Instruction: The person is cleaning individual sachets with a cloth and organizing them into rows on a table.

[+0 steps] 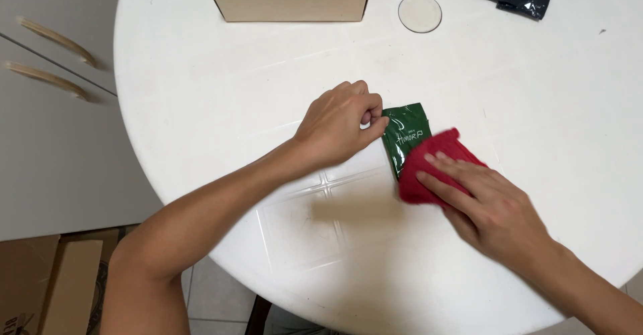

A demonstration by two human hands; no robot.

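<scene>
mid-table, the left hand (340, 126) pinches the left edge of a green sachet (406, 133) while the right hand (492, 208) presses a red cloth (429, 169) flat over its lower corner, bare white table (201, 107) all around.

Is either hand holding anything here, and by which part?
The left hand pinches the green packet by its upper left edge. The right hand presses a red cloth flat onto it.

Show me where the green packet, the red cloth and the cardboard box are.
green packet (404, 126): head view, upper bare part of its front.
red cloth (429, 154): head view, top fold above the fingers.
cardboard box (291, 8): head view, its front wall.
</scene>
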